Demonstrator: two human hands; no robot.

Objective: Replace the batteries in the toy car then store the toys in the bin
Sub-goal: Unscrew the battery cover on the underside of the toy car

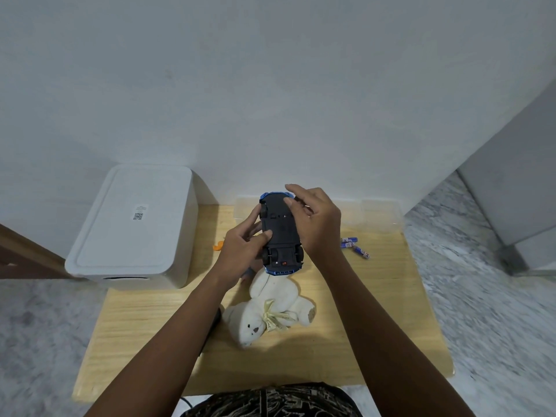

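Observation:
A blue toy car (279, 233) is held upside down above the wooden table (376, 311), its black underside facing me. My left hand (240, 251) grips its left side, thumb across the underside. My right hand (316, 224) holds the right side, fingers curled over the front part of the underside. Three blue and white batteries (353, 245) lie on the table to the right of the car. A white plush bear (270, 308) lies on the table just below the car.
A white bin with its lid on (132, 227) stands at the table's back left. A clear plastic lid or tray (379, 215) lies at the back right by the wall. A small orange item (219, 245) peeks out left of my left hand.

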